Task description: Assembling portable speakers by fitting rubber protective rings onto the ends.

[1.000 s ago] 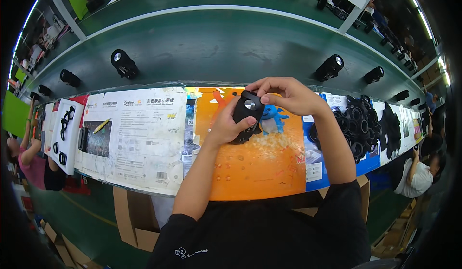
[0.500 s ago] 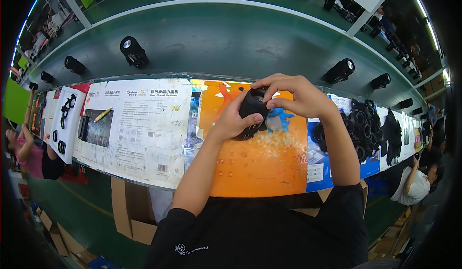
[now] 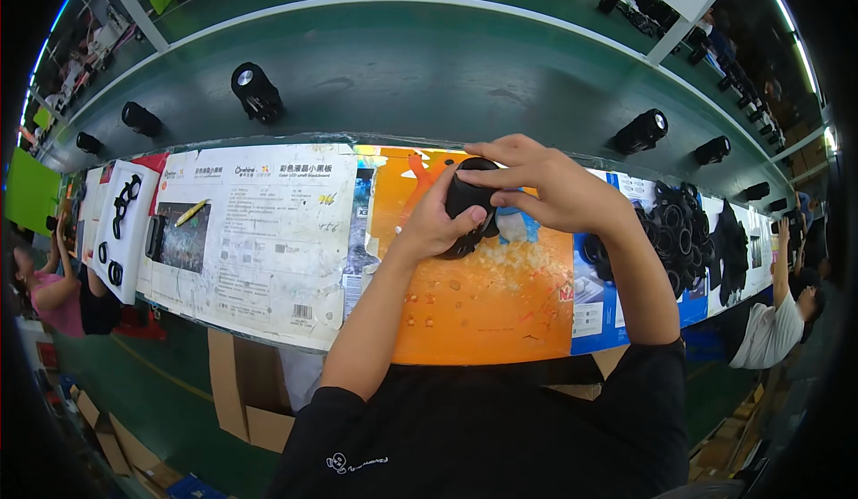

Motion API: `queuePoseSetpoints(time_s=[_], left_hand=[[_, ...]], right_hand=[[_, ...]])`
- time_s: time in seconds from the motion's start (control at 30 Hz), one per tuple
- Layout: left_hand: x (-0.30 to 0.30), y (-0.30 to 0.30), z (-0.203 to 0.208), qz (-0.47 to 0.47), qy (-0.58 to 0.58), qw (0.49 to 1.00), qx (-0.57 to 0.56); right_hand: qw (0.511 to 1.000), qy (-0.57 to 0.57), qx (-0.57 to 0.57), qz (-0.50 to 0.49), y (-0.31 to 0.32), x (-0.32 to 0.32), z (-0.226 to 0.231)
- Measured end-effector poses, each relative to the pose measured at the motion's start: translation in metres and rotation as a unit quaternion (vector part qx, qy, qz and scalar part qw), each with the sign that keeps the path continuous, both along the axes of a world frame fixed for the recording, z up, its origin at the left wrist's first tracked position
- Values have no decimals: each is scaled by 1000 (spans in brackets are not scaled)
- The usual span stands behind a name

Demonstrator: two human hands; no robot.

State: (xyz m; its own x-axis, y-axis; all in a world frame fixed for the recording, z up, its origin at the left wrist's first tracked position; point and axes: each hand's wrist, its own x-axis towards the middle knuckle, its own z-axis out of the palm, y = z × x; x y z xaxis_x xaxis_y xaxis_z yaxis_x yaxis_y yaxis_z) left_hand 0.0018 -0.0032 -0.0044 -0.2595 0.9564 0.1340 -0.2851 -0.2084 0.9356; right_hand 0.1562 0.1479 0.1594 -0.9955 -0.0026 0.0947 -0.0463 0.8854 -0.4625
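Between my hands is a black cylindrical speaker (image 3: 466, 197), tilted over the orange sheet (image 3: 483, 320). My left hand (image 3: 431, 224) is wrapped round its left side, thumb across the front. Across its upper end lie the fingers of my right hand (image 3: 559, 193), with the thumb lower down by the right side; together they grip the rim. These fingers hide most of that end. A blue and white printed figure (image 3: 517, 226) on the sheet shows just below my right hand.
Black rings (image 3: 675, 240) are piled on the right, beside flat black pieces (image 3: 728, 249). A white foam tray (image 3: 134, 253) with black parts and a yellow pen (image 3: 190, 213) are on the left. Black speakers (image 3: 256, 92) stand along the green belt (image 3: 402, 79). Co-workers sit at both sides.
My right fingers have moved from a pinch at the rim to lying across the speaker's end. Speakers on the belt have shifted slightly right. The right co-worker has raised an arm.
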Motion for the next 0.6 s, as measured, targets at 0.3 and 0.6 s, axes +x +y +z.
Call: queuePoseSetpoints(time_s=[0.3,0.6], left_hand=[[2,2,-3,20,39,999,12],[4,0,5,44,60,997,34]], right_hand=[[999,-22,-42,-5,3,0,0],[1000,15,20,-8,-8,3,-8]])
